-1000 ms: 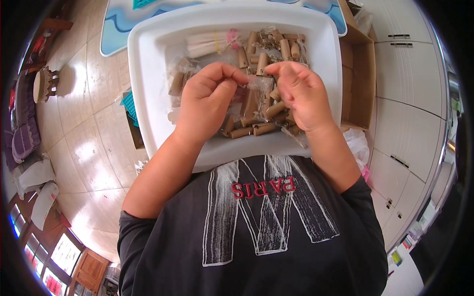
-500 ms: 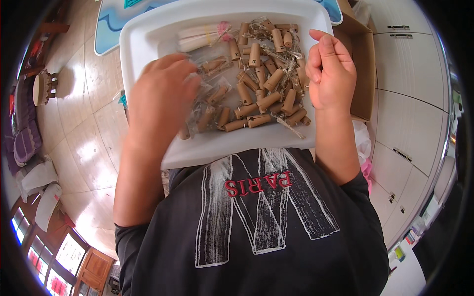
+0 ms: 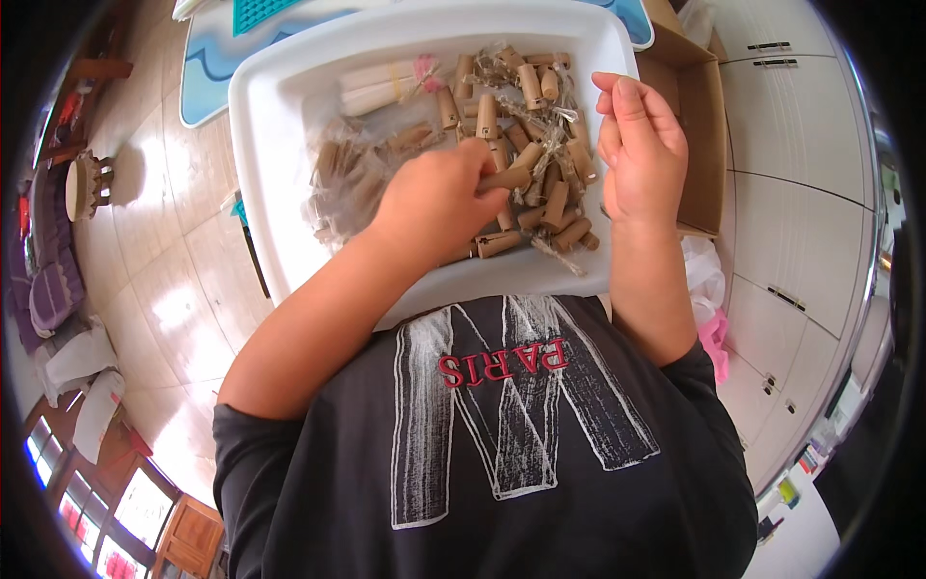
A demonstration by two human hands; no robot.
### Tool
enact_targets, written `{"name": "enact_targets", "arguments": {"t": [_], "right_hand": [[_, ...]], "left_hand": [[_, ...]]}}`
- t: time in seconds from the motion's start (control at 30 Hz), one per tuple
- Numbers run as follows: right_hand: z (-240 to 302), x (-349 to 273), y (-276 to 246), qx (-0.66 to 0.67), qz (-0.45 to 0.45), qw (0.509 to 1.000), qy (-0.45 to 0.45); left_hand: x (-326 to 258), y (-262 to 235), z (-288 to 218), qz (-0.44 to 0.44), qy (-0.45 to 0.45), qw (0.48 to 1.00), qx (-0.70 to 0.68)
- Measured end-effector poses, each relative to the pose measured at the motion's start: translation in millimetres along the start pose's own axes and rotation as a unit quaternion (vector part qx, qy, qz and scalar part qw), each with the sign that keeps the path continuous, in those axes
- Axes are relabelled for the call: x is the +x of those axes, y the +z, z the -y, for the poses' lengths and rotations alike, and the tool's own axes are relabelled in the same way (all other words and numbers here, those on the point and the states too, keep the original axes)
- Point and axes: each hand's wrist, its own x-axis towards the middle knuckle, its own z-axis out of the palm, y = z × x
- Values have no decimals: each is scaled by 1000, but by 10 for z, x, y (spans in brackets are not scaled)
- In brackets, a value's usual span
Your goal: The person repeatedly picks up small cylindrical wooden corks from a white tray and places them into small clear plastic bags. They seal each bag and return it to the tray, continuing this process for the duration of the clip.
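Observation:
A white plastic bin (image 3: pixel 265 207) holds many small brown cylinders (image 3: pixel 555 205), some with twine strings tangled among them. My left hand (image 3: pixel 434 198) reaches across the bin, its fingers closed on one brown cylinder (image 3: pixel 508 179) that points to the right. Left of that hand, clear plastic bags (image 3: pixel 333 179) lie in a heap with more cylinders inside them. My right hand (image 3: pixel 641 150) is raised over the bin's right rim, thumb and fingers curled together. Whatever it pinches, if anything, is hidden.
A bundle of white sticks with pink ends (image 3: pixel 371 89) lies at the back of the bin. Beneath it is a blue and white table (image 3: pixel 207 72). An open cardboard box (image 3: pixel 699 145) stands to the right beside pale cabinets (image 3: pixel 805 145). A stool (image 3: pixel 89 183) stands at left.
My left hand has moved right from the bagged cylinders to the loose ones and closed on one. The bags look more heaped at the left. My right hand has barely moved.

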Motion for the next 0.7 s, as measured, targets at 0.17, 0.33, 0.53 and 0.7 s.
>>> {"name": "enact_targets", "arguments": {"t": [0.17,0.33,0.53,0.7], "right_hand": [[-27,-30,-8,-11,28,1000,-6],[-44,-59,75,-62,66,996,5],[-90,-59,108,-76,116,988,63],[-38,-33,59,7,186,960,210]], "left_hand": [[-188,-238,-36,-38,-26,991,-124],[-311,-304,88,-8,-15,906,-423],[-344,-307,144,-24,2,861,-507],[-349,-314,135,-31,12,860,-510]]}}
